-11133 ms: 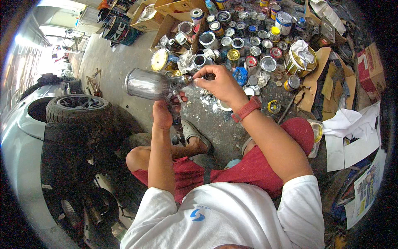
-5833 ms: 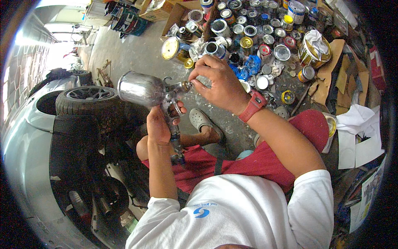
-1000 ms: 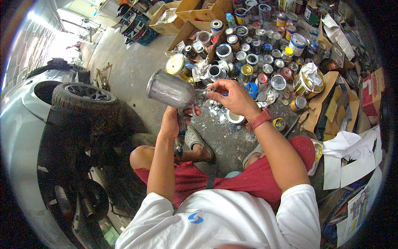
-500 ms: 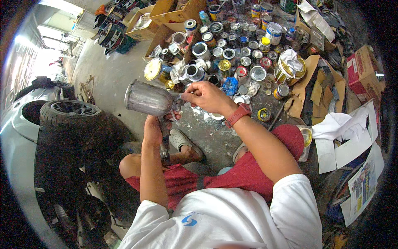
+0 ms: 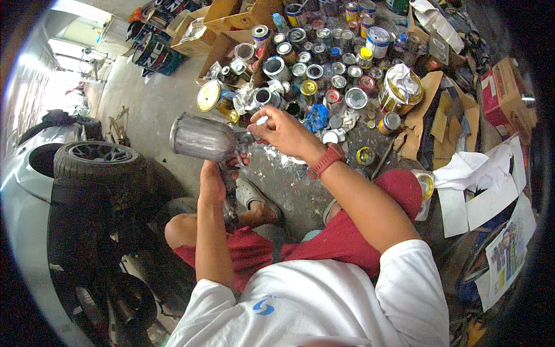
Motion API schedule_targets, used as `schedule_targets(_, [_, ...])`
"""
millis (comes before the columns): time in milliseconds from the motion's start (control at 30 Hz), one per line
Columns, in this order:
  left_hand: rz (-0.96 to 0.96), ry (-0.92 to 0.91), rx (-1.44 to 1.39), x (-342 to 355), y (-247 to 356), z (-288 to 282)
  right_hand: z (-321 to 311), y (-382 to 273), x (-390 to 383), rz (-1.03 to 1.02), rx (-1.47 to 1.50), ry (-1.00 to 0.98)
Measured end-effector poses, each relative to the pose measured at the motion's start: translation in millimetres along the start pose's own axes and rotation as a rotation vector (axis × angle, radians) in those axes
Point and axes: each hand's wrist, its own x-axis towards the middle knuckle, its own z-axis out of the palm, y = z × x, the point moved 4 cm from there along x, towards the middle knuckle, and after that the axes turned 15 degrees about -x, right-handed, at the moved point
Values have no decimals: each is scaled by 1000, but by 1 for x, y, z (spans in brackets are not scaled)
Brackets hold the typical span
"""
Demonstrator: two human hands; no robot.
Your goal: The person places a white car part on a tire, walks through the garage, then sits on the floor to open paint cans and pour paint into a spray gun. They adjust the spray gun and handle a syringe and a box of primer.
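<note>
A spray gun (image 5: 203, 137) with a large grey metal cup is held tilted on its side, the cup's wide end toward the left. My left hand (image 5: 213, 181) is closed round its grip beneath the cup; part of those fingers is hidden behind the gun. From the right, my right hand (image 5: 282, 134) reaches to the gun's front end, thumb and fingers pinched on it. The small part between these fingertips is mostly covered by the hand. A red watch (image 5: 326, 160) sits on my right wrist.
Several open and lidded paint cans (image 5: 356, 98) crowd the floor ahead, with a blue crumpled rag (image 5: 316, 118) among them. Cardboard boxes (image 5: 234, 22) stand beyond. A tyre (image 5: 99, 157) lies beside a silver car body (image 5: 29, 191) at left. White paper sheets (image 5: 467, 199) lie at right.
The view has shifted slightly. My right fingers have turned a little at the gun's front end, while my left hand keeps its hold on the grip.
</note>
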Motion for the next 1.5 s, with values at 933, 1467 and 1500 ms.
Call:
schedule_targets(933, [66, 35, -21, -14, -40, -34, 24, 25, -1, -127, -212, -15])
schedule_targets(1467, [113, 47, 12, -13, -45, -39, 24, 29, -3, -4, -223, -69])
schedule_targets(1500, [106, 36, -20, -13, -46, -39, 24, 30, -2, -22, -199, -102])
